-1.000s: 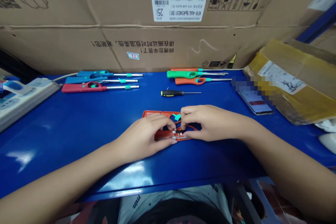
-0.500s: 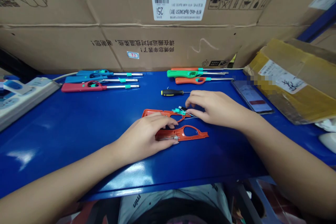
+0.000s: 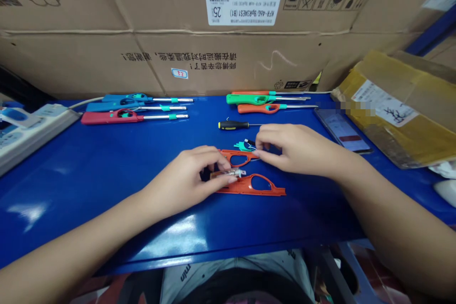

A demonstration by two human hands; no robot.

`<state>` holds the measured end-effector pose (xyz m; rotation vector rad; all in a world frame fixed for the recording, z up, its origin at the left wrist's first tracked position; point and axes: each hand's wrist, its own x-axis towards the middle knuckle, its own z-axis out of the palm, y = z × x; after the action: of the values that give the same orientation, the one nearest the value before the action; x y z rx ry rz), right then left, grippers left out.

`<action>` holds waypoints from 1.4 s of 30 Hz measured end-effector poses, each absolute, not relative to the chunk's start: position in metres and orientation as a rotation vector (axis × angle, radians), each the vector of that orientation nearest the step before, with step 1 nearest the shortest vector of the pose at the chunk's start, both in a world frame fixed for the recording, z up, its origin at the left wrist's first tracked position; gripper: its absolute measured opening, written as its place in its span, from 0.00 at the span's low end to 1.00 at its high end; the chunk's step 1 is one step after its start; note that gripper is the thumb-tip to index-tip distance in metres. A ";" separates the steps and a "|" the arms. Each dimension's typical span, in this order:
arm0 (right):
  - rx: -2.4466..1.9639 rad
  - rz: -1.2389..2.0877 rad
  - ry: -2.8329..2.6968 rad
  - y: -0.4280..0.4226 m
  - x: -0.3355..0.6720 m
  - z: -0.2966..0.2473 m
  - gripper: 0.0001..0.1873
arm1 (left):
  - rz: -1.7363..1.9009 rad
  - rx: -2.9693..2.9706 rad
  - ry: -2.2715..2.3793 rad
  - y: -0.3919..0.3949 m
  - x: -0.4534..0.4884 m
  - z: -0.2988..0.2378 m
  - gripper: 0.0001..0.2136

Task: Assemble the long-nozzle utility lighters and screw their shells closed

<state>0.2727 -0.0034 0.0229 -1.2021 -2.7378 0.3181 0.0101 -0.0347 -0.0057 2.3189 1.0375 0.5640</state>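
Note:
Between thumb and fingers, my left hand (image 3: 195,173) holds a small clear fuel tank (image 3: 231,173) with a metal valve end. Below it lies one orange lighter shell half (image 3: 261,184), its trigger opening to the right. The other orange shell half (image 3: 239,157) rests just behind, partly covered by my left hand. My right hand (image 3: 285,145) is closed in a pinch on a green trigger piece (image 3: 243,146) with thin wires and a small black part. A screwdriver (image 3: 233,125) with a black and yellow handle lies behind that hand.
Red and blue stick lighters (image 3: 112,117) lie at the back left, beside a white power strip (image 3: 35,128). Green and orange lighters (image 3: 249,99) lie at the back right. A phone (image 3: 342,130) and a taped carton (image 3: 399,109) stand right. A large cardboard box (image 3: 160,14) forms the back.
My left hand has lifted the fuel tank out of the near shell half. My right hand has drawn the green trigger piece slightly up from the far half.

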 end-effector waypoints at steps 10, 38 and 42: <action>-1.502 0.189 -2.748 0.008 0.286 0.015 0.08 | 0.563 2.569 1.157 -0.006 -0.014 -0.002 0.11; -1.132 0.403 -2.659 0.019 0.282 0.001 0.07 | 0.857 2.562 1.145 0.018 -0.025 -0.023 0.10; -1.261 0.327 -2.668 0.023 0.291 0.009 0.09 | 0.860 2.654 1.072 0.012 -0.021 -0.018 0.09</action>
<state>0.2909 0.0233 0.0088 -1.2611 -2.6678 0.3271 -0.0209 0.0117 -0.0176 2.6538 1.0722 0.8595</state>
